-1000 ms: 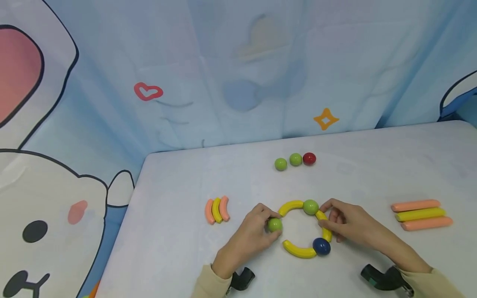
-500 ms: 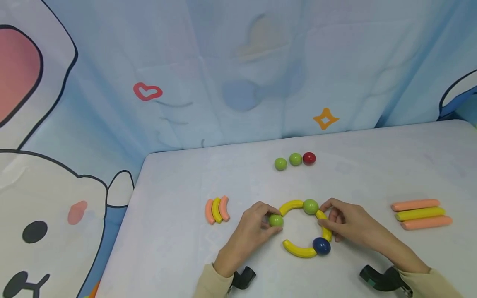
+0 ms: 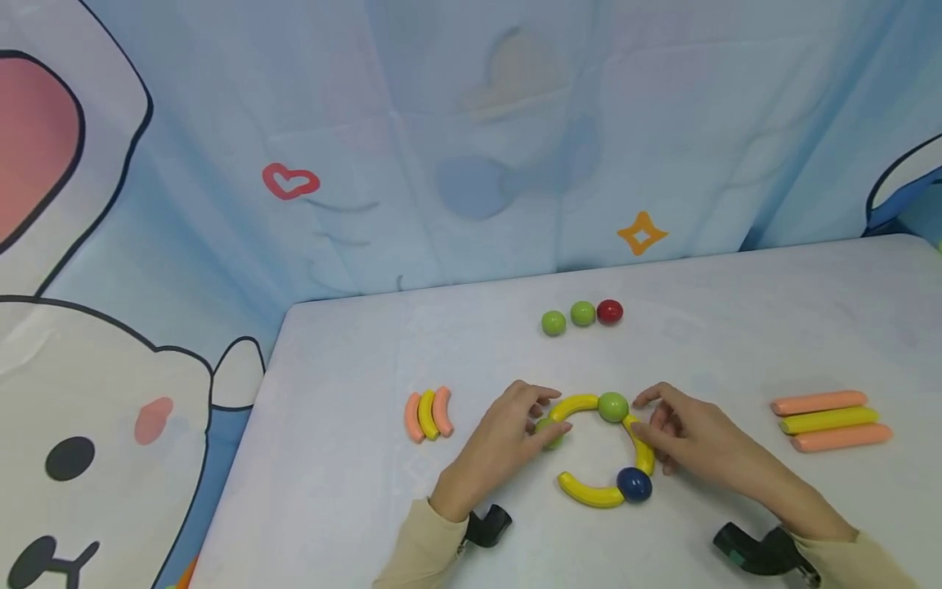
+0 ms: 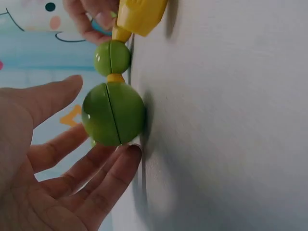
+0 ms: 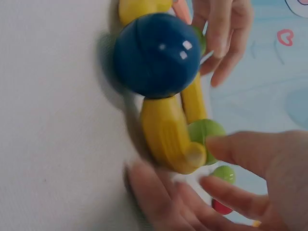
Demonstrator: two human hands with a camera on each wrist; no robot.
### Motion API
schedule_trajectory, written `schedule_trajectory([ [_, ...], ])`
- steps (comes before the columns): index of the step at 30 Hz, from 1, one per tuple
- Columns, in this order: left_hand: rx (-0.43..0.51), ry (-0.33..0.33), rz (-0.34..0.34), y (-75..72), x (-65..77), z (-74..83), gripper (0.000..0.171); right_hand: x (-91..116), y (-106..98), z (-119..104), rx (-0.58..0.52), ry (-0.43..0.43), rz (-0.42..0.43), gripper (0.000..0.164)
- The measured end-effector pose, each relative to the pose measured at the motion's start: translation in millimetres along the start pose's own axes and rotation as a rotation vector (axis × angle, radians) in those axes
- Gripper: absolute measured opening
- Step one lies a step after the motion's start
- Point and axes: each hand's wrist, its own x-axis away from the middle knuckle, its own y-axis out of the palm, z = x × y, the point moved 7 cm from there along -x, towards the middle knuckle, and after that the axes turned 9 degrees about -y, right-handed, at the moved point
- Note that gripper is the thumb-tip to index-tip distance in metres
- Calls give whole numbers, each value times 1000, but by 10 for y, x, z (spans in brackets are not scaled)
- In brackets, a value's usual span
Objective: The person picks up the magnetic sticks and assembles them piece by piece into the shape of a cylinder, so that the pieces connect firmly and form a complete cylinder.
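Observation:
Curved yellow sticks and balls form a ring with a gap at its lower left. My left hand (image 3: 500, 442) is spread around a green ball (image 4: 113, 115) at the ring's left end; in the left wrist view the thumb stands off it and the fingertips are close beneath. That ball meets the upper-left yellow stick (image 3: 576, 404), which leads to another green ball (image 3: 613, 406). Beside the right curved yellow stick (image 3: 643, 455), my right hand (image 3: 695, 438) has its fingers apart, blurred in the right wrist view. A blue ball (image 3: 634, 485) joins this stick to the lower yellow one (image 3: 591, 493).
Two green balls (image 3: 553, 322) and a red ball (image 3: 609, 312) lie farther back. Short curved pink and yellow sticks (image 3: 428, 415) lie to the left. Longer straight pink and yellow sticks (image 3: 829, 420) lie at the right. A printed curtain (image 3: 456, 147) hangs behind the white table.
The left green ball has moved up against the upper-left yellow stick's end. My left hand then let go of it and spread its fingers. My right hand has loosened from the right yellow stick.

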Motion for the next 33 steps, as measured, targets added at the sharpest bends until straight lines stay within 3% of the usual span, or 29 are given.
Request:
schedule_trajectory([
  [3, -44, 20, -35, 28, -37, 34, 35, 60, -119, -155, 138, -85, 115, 45],
  [6, -48, 36, -53, 23, -36, 26, 26, 158, -139, -356, 220, -265, 180, 44],
  [9, -35, 46, -63, 1, -33, -3, 21, 246, -12, -523, 226, -476, 97, 42],
  [12, -26, 59, -94, -4, -32, -21, 20, 297, 166, -591, 218, -592, -49, 41],
  [15, -12, 66, -136, 8, -26, -37, 20, 313, 283, -583, 240, -604, -126, 40],
  [19, 30, 54, -182, 24, -17, -71, 23, 314, 339, -576, 256, -605, -139, 39],
  [25, 78, 36, -211, 18, 2, -100, 27, 257, 431, -568, 235, -532, -229, 31],
  [33, 37, 53, -189, -2, -25, -60, 23, 166, 436, -632, 261, -522, -159, 27],
])
